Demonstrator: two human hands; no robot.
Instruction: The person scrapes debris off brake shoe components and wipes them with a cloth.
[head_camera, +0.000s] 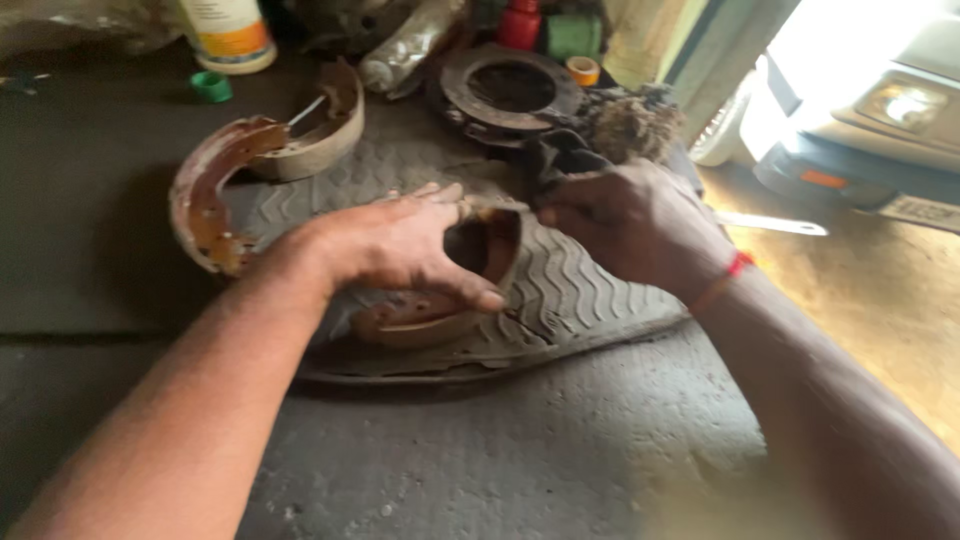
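Right now your left hand (400, 245) curls around a rusty curved brake shoe (440, 315) that sits on a grey rubber mat (590, 290) with a wavy tread, your thumb pressing along its lower edge and your fingers closed over its top. Your right hand (625, 220) meets it at the shoe's upper end, fingers pinched shut on something small and thin there; the blur hides what it is. A red band (738, 266) circles your right wrist. To the left, two more rusty brake shoes (255, 165) lie on the mat's edge, well apart from your hands. Behind them stands a white plastic bottle (228, 32) with an orange-and-white label, a green cap (211, 87) just beside it. A round rusty metal disc (512, 88) lies beyond your right hand, with a red container (520, 25), a green container (573, 35) and a small orange ring (583, 70) behind it. At the right, the front corner of a white vehicle (860, 110) shows.
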